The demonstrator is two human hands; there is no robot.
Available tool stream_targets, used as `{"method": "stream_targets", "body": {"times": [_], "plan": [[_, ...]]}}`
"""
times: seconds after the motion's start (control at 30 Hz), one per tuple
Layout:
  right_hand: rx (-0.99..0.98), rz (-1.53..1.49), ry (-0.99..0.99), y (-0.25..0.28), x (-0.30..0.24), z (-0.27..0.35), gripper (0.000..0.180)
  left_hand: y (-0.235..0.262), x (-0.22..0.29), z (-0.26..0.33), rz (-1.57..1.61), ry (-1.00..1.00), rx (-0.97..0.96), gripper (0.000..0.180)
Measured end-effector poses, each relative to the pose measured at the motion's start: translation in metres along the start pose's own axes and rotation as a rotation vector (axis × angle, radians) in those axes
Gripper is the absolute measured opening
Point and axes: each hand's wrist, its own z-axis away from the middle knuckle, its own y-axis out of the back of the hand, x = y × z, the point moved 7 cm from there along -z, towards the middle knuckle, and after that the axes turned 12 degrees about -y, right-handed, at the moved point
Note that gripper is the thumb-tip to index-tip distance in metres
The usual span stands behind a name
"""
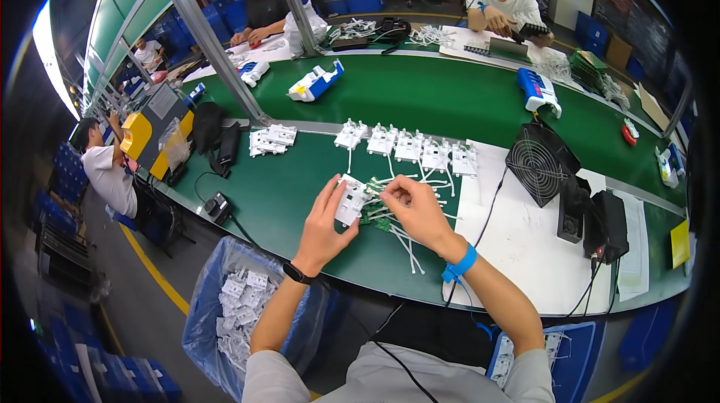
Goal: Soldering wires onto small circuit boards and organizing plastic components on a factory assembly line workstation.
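My left hand [327, 224] grips a white plastic housing [350, 200] by its left side, just above the green bench. At the housing's right edge my right hand [414, 206] has its thumb and fingertips pinched together, beside a small green circuit board [373, 185]. What sits between those fingertips is hidden. Under and right of my hands lie more green boards [382, 221] with white cables [409, 247] spreading toward me. Beyond them a row of white housings with cables [408, 146] stands along the bench's far edge. A small stack of white housings [272, 140] lies to the left.
A black fan [537, 167] and a black power box [606, 227] stand on white sheeting at right. A lined bin [244, 305] of white parts is below left, a blue tray [585, 350] below right. Blue-and-white devices [315, 82] lie on the green conveyor [420, 88]; people work beyond.
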Motion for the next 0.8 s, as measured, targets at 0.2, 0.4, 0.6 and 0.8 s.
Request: {"method": "stream_targets", "body": {"times": [0.2, 0.4, 0.6, 0.8], "plan": [[0.048, 0.028, -0.04, 0.012, -0.001, 0.006, 0.017, -0.007, 0.04, -0.017, -0.092, -0.175, -0.035, 0.074], [0.035, 0.063, -0.059, 0.021, -0.001, 0.009, 0.019, -0.011, 0.052, -0.02, -0.116, -0.227, -0.021, 0.074], [0.044, 0.254, 0.053, 0.029, -0.004, 0.011, 0.022, -0.017, 0.058, -0.018, -0.078, -0.212, -0.078, 0.072], [0.022, 0.584, 0.252, 0.029, -0.013, 0.013, 0.024, -0.025, 0.06, -0.015, -0.052, -0.237, -0.147, 0.071]]}}
